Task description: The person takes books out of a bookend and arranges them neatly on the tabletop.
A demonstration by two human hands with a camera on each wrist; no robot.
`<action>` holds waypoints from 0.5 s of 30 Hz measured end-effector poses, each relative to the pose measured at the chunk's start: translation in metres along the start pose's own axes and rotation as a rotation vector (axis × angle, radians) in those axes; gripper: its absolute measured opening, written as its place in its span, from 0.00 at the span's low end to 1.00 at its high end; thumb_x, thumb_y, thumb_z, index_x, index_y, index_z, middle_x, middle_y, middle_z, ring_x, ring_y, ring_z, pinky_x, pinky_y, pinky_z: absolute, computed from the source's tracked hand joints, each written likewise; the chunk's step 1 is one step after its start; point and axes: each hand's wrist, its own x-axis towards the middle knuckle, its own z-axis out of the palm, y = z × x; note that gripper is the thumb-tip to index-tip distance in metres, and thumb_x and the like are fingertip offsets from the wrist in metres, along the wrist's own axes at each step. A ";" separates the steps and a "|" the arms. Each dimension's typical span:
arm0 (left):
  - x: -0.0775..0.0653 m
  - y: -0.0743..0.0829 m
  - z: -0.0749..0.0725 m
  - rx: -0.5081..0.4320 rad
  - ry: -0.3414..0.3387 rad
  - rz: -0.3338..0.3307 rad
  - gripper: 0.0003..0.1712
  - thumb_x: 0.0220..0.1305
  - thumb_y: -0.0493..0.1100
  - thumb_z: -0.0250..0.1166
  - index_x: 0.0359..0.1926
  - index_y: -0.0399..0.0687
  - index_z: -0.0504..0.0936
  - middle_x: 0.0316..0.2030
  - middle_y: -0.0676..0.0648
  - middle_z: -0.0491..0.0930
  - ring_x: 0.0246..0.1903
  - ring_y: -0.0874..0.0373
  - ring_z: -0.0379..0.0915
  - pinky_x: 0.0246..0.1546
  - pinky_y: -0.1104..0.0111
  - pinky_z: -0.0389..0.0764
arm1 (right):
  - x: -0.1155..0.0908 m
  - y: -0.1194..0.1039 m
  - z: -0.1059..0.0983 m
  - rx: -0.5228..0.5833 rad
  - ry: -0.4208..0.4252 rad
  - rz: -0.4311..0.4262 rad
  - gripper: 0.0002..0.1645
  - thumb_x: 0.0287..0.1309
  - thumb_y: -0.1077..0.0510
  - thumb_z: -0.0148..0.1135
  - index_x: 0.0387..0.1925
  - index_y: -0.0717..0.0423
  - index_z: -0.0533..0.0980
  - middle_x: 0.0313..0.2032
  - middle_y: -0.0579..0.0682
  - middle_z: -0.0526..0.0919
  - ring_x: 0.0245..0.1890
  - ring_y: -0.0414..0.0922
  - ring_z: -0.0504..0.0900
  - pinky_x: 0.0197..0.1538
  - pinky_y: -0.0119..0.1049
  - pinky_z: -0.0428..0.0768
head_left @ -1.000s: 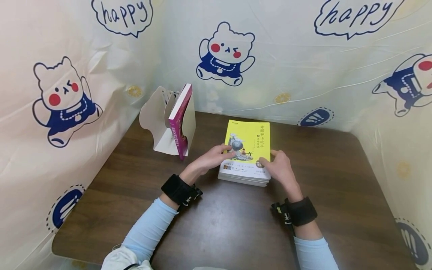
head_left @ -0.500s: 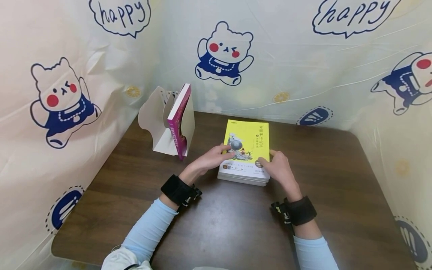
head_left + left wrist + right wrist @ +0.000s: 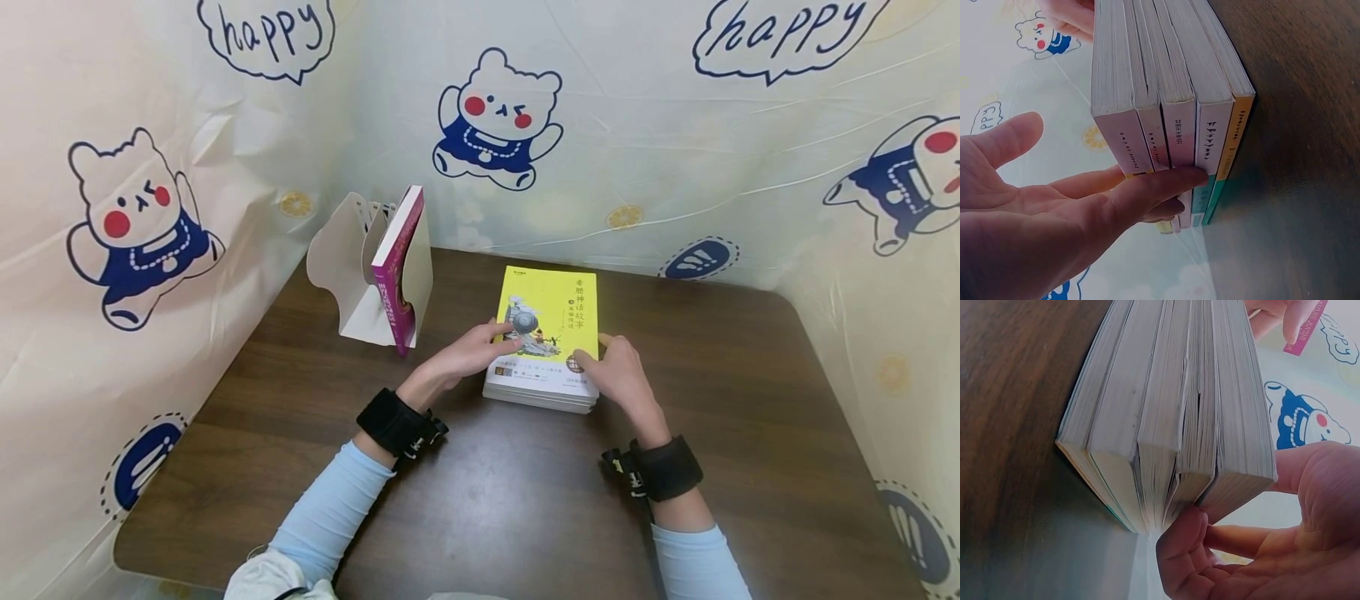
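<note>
A stack of several paperback books [image 3: 1179, 81] lies flat on the table. On top is a yellow book [image 3: 551, 312] with a drawing of figures and a white lower band. My left hand [image 3: 474, 348] is at the stack's left side, its fingers laid along the spines in the left wrist view, its thumb raised apart from the cover. At the right side, my right hand [image 3: 621, 371] pinches the top book's edge. Its thumb is over the cover, and its bent fingers [image 3: 1185, 540] touch the page edges just below the top book.
Left of the stack stands a cream book rack [image 3: 337, 258] holding an upright magenta book [image 3: 397, 283], with another item partly hidden behind a divider. A patterned curtain [image 3: 645, 108] hangs close behind the brown table [image 3: 517, 500] and along both sides.
The head view shifts very slightly between the first two frames. Both hands and the books keep their places.
</note>
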 end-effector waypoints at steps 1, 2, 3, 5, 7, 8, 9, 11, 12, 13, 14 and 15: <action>0.000 0.000 0.000 -0.001 0.000 0.000 0.40 0.81 0.55 0.57 0.81 0.37 0.60 0.83 0.37 0.41 0.82 0.47 0.30 0.79 0.50 0.41 | 0.000 0.000 0.000 -0.001 -0.003 0.002 0.40 0.73 0.52 0.60 0.74 0.74 0.63 0.70 0.73 0.68 0.59 0.61 0.71 0.66 0.58 0.71; 0.000 0.000 0.000 -0.001 0.000 0.000 0.40 0.81 0.56 0.57 0.81 0.37 0.60 0.83 0.37 0.41 0.82 0.47 0.30 0.79 0.50 0.41 | 0.000 -0.001 0.000 -0.003 -0.005 0.003 0.41 0.73 0.51 0.60 0.74 0.75 0.62 0.70 0.73 0.68 0.59 0.61 0.71 0.66 0.59 0.71; 0.000 -0.001 0.000 -0.003 0.001 0.000 0.40 0.80 0.56 0.57 0.81 0.37 0.60 0.83 0.37 0.41 0.82 0.46 0.30 0.79 0.49 0.41 | 0.000 -0.001 0.000 -0.002 -0.006 0.003 0.40 0.73 0.52 0.60 0.74 0.75 0.63 0.70 0.73 0.69 0.59 0.61 0.71 0.66 0.59 0.71; -0.001 -0.001 0.000 -0.003 0.003 -0.002 0.40 0.80 0.56 0.57 0.81 0.37 0.60 0.83 0.37 0.41 0.82 0.46 0.30 0.79 0.49 0.41 | 0.000 -0.001 0.000 -0.003 -0.008 0.002 0.40 0.73 0.52 0.60 0.74 0.75 0.63 0.70 0.73 0.69 0.59 0.61 0.72 0.66 0.59 0.71; -0.001 -0.002 -0.001 0.000 0.004 -0.004 0.40 0.80 0.56 0.57 0.81 0.38 0.60 0.83 0.37 0.41 0.82 0.46 0.31 0.79 0.49 0.41 | 0.000 -0.001 0.000 -0.002 -0.011 0.000 0.40 0.73 0.52 0.60 0.73 0.75 0.63 0.68 0.73 0.70 0.58 0.61 0.72 0.65 0.58 0.71; -0.001 -0.002 -0.001 -0.002 0.005 -0.004 0.40 0.80 0.56 0.57 0.81 0.38 0.60 0.83 0.37 0.41 0.82 0.46 0.31 0.79 0.48 0.41 | 0.000 -0.001 0.000 -0.001 -0.013 0.000 0.39 0.73 0.52 0.60 0.73 0.75 0.64 0.68 0.72 0.70 0.58 0.61 0.72 0.65 0.58 0.71; -0.001 -0.002 -0.001 -0.003 0.006 -0.004 0.40 0.80 0.56 0.57 0.81 0.38 0.60 0.83 0.38 0.41 0.82 0.46 0.31 0.79 0.48 0.41 | 0.001 -0.001 0.000 0.001 -0.014 0.001 0.40 0.73 0.51 0.60 0.73 0.75 0.63 0.68 0.72 0.70 0.58 0.61 0.71 0.64 0.58 0.71; -0.002 -0.002 -0.002 -0.002 0.006 -0.002 0.40 0.80 0.56 0.57 0.81 0.38 0.60 0.83 0.38 0.42 0.82 0.46 0.31 0.79 0.48 0.41 | 0.001 -0.001 0.000 0.000 -0.017 0.004 0.40 0.73 0.51 0.60 0.74 0.75 0.63 0.69 0.73 0.69 0.59 0.61 0.71 0.66 0.59 0.71; -0.002 -0.002 -0.002 -0.002 0.004 -0.001 0.40 0.80 0.56 0.57 0.81 0.38 0.60 0.83 0.38 0.42 0.82 0.46 0.31 0.79 0.48 0.41 | 0.001 -0.001 0.000 0.000 -0.019 0.008 0.40 0.73 0.51 0.59 0.74 0.75 0.62 0.69 0.73 0.68 0.59 0.61 0.71 0.67 0.59 0.70; -0.002 -0.001 -0.002 -0.003 0.001 0.000 0.40 0.80 0.56 0.57 0.81 0.38 0.60 0.83 0.37 0.42 0.82 0.46 0.31 0.79 0.48 0.41 | 0.001 -0.001 0.000 -0.002 -0.021 0.012 0.41 0.74 0.51 0.59 0.74 0.75 0.61 0.71 0.73 0.67 0.60 0.62 0.70 0.68 0.60 0.69; -0.002 -0.001 -0.002 -0.004 -0.001 0.002 0.40 0.80 0.56 0.57 0.81 0.38 0.60 0.83 0.37 0.42 0.82 0.46 0.31 0.79 0.48 0.41 | 0.001 -0.001 0.000 -0.004 -0.024 0.016 0.41 0.74 0.51 0.59 0.75 0.75 0.61 0.71 0.73 0.66 0.61 0.62 0.70 0.69 0.60 0.68; -0.002 -0.001 -0.002 -0.003 -0.003 0.002 0.40 0.80 0.56 0.57 0.81 0.38 0.60 0.83 0.37 0.42 0.82 0.46 0.32 0.79 0.48 0.42 | 0.001 -0.001 0.000 -0.007 -0.026 0.019 0.42 0.74 0.51 0.59 0.75 0.75 0.60 0.72 0.73 0.65 0.62 0.62 0.69 0.70 0.61 0.68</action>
